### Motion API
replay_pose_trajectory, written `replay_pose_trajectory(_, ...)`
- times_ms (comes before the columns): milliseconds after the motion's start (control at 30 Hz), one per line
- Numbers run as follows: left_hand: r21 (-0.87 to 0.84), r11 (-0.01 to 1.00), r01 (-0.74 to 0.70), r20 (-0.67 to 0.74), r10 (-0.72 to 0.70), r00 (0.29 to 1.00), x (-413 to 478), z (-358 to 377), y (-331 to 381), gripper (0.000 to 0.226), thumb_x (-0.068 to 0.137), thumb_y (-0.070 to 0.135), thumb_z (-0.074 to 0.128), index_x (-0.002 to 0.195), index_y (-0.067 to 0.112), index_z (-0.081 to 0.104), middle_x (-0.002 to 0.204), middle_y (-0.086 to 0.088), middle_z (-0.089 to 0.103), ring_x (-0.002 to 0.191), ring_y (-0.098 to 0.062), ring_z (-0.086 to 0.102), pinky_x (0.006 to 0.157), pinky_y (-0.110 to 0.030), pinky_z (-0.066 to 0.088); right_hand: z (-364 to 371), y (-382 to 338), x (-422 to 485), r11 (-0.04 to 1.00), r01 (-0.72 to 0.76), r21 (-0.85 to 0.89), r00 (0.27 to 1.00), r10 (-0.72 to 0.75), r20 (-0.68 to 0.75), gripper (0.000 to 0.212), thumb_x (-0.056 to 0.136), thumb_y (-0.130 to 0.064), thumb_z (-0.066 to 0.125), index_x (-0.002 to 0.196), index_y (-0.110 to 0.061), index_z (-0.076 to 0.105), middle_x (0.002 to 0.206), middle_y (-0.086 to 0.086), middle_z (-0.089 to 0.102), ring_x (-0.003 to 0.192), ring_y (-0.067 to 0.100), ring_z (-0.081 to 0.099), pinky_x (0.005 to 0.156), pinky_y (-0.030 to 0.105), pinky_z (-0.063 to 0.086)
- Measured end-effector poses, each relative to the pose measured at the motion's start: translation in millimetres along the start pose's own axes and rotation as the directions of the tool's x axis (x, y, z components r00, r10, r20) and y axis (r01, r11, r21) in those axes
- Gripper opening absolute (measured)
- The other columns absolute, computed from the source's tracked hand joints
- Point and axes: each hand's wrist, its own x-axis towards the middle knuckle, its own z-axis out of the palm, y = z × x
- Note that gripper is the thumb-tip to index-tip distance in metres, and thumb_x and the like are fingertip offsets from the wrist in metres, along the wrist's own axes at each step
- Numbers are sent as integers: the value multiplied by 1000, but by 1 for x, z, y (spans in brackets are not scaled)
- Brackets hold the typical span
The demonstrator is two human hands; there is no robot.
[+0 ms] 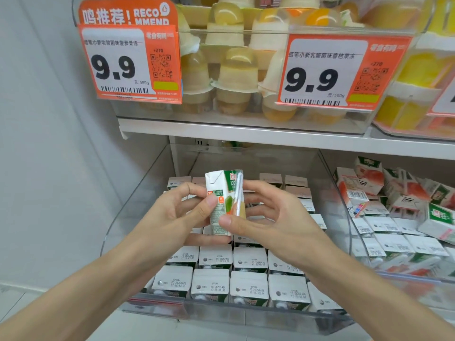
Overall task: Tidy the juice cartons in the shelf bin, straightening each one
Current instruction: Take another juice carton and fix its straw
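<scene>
A small green and white juice carton with a straw on its side is held upright above the clear shelf bin. My left hand grips it from the left, thumb on its front face. From the right, my right hand holds it, thumb at its lower edge and fingers behind. Below, several cartons stand in neat rows, tops up, filling the front of the bin. More cartons sit at the back.
To the right, a second clear bin holds red and white cartons, some tumbled at the back. A white shelf overhead carries jelly cups behind orange 9.9 price tags. A pale wall bounds the left.
</scene>
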Motion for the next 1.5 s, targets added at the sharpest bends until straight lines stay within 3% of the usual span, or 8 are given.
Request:
replay_pose_trajectory(167, 18, 1000, -8, 86, 6, 996, 3, -2, -2, 37, 104, 24, 54, 142, 21, 57, 124, -7, 78, 115, -27, 75, 92, -45, 64, -1, 2, 0, 999, 40, 0, 999, -40, -27, 58, 74, -37, 93, 128, -43, 71, 104, -7, 70, 99, 7, 72, 91, 29, 61)
replay_pose_trajectory(267, 32, 999, 0, 108, -4, 994, 5, -6, -3, 36, 109, 24, 45, 140, 21, 63, 127, -5, 77, 119, -27, 74, 98, -41, 61, -3, 0, -1, 998, 46, 34, 999, -46, 8, 48, 81, -33, 88, 126, -40, 74, 108, 2, 69, 98, 12, 73, 84, 24, 61)
replay_pose_trajectory(433, -48, 998, 33, 111, -28, 993, 8, -8, -1, 37, 111, 19, 40, 136, 11, 67, 126, -13, 77, 115, -33, 75, 95, -44, 63, -3, 2, -1, 998, 10, 67, 1000, -10, 3, 40, 97, -18, 75, 131, -39, 71, 108, -3, 69, 99, 12, 74, 95, 43, 62)
replay_pose_trajectory(567, -77, 996, 55, 110, -47, 993, 9, -7, 0, 37, 110, 17, 41, 137, 8, 65, 124, -15, 77, 114, -33, 75, 95, -46, 63, -3, 4, 1, 999, 4, 47, 1000, -3, -14, 43, 98, -10, 73, 129, -40, 72, 101, -9, 70, 96, 6, 74, 96, 46, 61)
replay_pose_trajectory(933, -7, 1000, 8, 87, -7, 996, 7, -2, -7, 35, 106, 20, 55, 138, 15, 68, 133, -13, 73, 120, -32, 72, 99, -44, 61, -4, 6, 4, 996, -48, 81, 997, 53, -54, 26, 93, -26, 79, 118, -33, 76, 112, -13, 79, 105, 3, 75, 98, 36, 61)
replay_pose_trajectory(1100, -162, 983, 82, 84, -69, 994, 8, 1, -4, 42, 95, 19, 68, 138, 18, 66, 132, -16, 73, 121, -30, 72, 96, -40, 62, 0, 4, 1, 1000, 9, -17, 1000, -8, 27, 56, 76, -54, 82, 129, -44, 69, 120, -20, 73, 110, 2, 71, 96, 35, 61)
replay_pose_trajectory(1300, -262, 957, 126, 86, -107, 991, 11, 0, 1, 43, 99, 21, 63, 140, 9, 60, 124, -19, 76, 115, -35, 75, 86, -42, 65, -6, 7, 4, 998, -6, 60, 1000, 7, -16, 45, 83, -34, 85, 126, -34, 73, 112, -6, 79, 100, 5, 76, 87, 19, 60)
replay_pose_trajectory(1500, -250, 961, 117, 72, -102, 992, 11, 1, -3, 38, 100, 15, 61, 137, 10, 60, 124, -18, 76, 115, -37, 74, 90, -49, 64, -3, 10, 6, 999, 14, 46, 995, -10, -102, 36, 75, -35, 90, 105, -23, 74, 100, -5, 79, 91, 12, 77, 85, 29, 63)
